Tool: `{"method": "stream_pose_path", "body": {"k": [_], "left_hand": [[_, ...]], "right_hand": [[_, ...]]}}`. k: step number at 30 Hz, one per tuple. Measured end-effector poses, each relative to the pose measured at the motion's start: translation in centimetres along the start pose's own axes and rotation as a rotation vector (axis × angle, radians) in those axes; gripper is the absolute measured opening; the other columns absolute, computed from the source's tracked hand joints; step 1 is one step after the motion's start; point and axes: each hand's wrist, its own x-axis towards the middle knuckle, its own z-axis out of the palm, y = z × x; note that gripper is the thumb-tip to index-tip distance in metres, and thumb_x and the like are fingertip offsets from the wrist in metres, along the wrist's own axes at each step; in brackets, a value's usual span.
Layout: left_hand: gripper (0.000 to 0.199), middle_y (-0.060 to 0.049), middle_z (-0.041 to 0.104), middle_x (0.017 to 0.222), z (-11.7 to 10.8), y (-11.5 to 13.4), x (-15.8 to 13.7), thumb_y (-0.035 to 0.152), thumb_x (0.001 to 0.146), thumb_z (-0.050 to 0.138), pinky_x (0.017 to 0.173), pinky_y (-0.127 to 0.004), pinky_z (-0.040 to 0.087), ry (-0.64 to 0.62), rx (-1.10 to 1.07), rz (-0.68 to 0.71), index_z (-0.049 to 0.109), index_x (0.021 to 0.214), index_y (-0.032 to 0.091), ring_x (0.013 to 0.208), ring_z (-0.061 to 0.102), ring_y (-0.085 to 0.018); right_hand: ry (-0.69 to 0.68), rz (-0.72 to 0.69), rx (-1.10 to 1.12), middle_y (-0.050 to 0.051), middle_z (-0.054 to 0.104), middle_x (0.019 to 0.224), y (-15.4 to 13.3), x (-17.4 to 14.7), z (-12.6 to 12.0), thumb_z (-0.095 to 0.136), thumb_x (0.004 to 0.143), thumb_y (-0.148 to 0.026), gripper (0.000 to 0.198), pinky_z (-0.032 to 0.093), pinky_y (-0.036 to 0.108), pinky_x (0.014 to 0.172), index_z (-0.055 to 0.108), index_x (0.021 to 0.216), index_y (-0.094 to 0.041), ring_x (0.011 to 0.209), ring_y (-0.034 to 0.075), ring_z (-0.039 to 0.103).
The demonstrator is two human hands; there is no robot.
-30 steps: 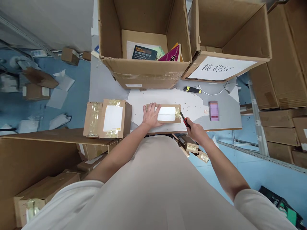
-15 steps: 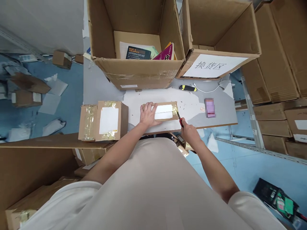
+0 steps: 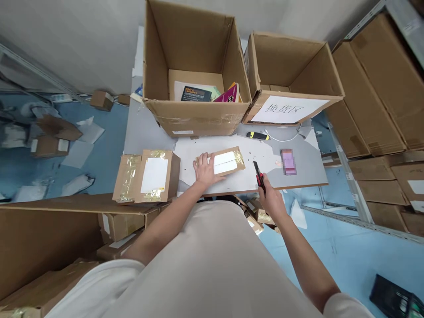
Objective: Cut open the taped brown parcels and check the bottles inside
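We are looking down at a grey-and-white worktop (image 3: 309, 164). Taking the small labelled parcel (image 3: 228, 161) on it as the clock's centre, we are seeing taped cartons (image 3: 154, 176) at nine, a large open box (image 3: 198, 120) at eleven, and a signed box (image 3: 291, 110) between one and two. A yellow-and-black tool (image 3: 257, 135) is lying at two, a pixelated pink rectangle (image 3: 289, 162) at three.

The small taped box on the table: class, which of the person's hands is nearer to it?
Left. The left hand rests on the small box, at its left end; the right hand, holding a red-and-black cutter, is beyond its right end, toward the person.
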Motion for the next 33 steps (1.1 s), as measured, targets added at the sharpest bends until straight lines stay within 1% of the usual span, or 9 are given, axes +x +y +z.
{"method": "stream_pose_path", "body": {"k": [3,7,12,16,18,22,27,30,33], "left_hand": [[0.101,-0.025,0.041,0.136,-0.2,0.5,-1.3,0.073,0.060,0.064,0.090,-0.061,0.035,0.065,0.025,-0.162,0.036,0.140,0.017,0.120,0.039,-0.044],[0.075,-0.022,0.057,0.117,-0.2,-0.2,-3.2,0.058,0.076,0.057,0.081,-0.053,0.042,0.074,-0.021,-0.173,0.042,0.137,0.015,0.104,0.051,-0.038],[0.039,-0.012,0.065,0.107,0.7,-1.9,-4.4,0.027,0.087,0.045,0.082,-0.039,0.050,0.066,-0.409,-0.137,0.052,0.124,0.018,0.091,0.061,-0.022],[0.036,-0.008,0.066,0.104,1.4,-2.3,-4.1,0.026,0.082,0.054,0.071,-0.032,0.054,0.047,-0.580,-0.243,0.054,0.117,0.018,0.077,0.063,-0.017],[0.039,-0.009,0.064,0.109,1.1,-2.4,-3.2,0.025,0.079,0.057,0.073,-0.034,0.054,0.070,-0.539,-0.254,0.053,0.116,0.018,0.081,0.063,-0.018],[0.041,-0.013,0.062,0.116,-0.2,-3.3,1.7,0.031,0.080,0.057,0.084,-0.040,0.052,0.138,-0.406,-0.244,0.052,0.118,0.015,0.092,0.063,-0.023],[0.058,-0.014,0.050,0.134,-0.9,-4.4,9.8,0.033,0.074,0.065,0.101,-0.040,0.043,0.054,-0.354,0.022,0.049,0.126,0.014,0.121,0.051,-0.027],[0.042,-0.010,0.062,0.119,-0.6,-4.6,11.7,0.031,0.073,0.064,0.099,-0.038,0.044,-0.073,-0.380,0.041,0.060,0.111,0.015,0.112,0.058,-0.026],[0.032,-0.007,0.068,0.107,-0.6,-4.8,11.0,0.031,0.075,0.061,0.090,-0.035,0.048,-0.056,-0.394,-0.078,0.063,0.104,0.017,0.096,0.063,-0.023]], "right_hand": [[-0.022,0.014,0.550,0.005,0.068,0.079,-0.9,2.4,2.4,0.041,0.088,-0.045,0.050,0.049,0.032,0.061,0.041,0.130,-0.018,0.068,0.021,0.065],[-0.129,-0.004,1.076,0.002,0.064,0.083,-3.9,6.5,5.4,0.049,0.080,-0.053,0.042,0.049,0.028,0.052,0.044,0.108,-0.022,0.060,0.015,0.061],[-0.113,-0.076,1.055,-0.004,0.057,0.065,-5.9,10.5,5.3,0.051,0.079,-0.050,0.036,0.046,0.025,0.051,0.043,0.100,-0.021,0.054,0.012,0.054],[-0.118,-0.113,1.075,0.003,0.063,0.097,-5.8,12.2,3.8,0.055,0.077,-0.050,0.037,0.049,0.026,0.054,0.043,0.098,-0.021,0.059,0.009,0.056],[-0.122,-0.101,1.096,0.006,0.061,0.111,-5.1,11.8,3.5,0.057,0.077,-0.051,0.040,0.050,0.026,0.053,0.042,0.099,-0.022,0.060,0.008,0.057],[-0.229,0.036,1.150,0.006,0.065,0.104,-2.1,7.8,4.2,0.058,0.078,-0.053,0.040,0.048,0.025,0.045,0.042,0.098,-0.022,0.053,0.009,0.058],[-0.534,0.287,1.463,0.006,0.070,0.098,0.0,2.7,6.2,0.056,0.086,-0.044,0.031,0.058,0.038,0.064,0.040,0.105,-0.026,0.074,0.020,0.071],[-0.589,0.292,1.624,0.005,0.071,0.096,-1.0,2.2,7.0,0.056,0.087,-0.041,0.027,0.057,0.045,0.079,0.040,0.105,-0.027,0.090,0.022,0.071],[-0.480,0.252,1.667,0.003,0.072,0.090,-1.6,3.4,7.0,0.061,0.084,-0.040,0.031,0.056,0.047,0.085,0.043,0.107,-0.028,0.093,0.023,0.070]]}}
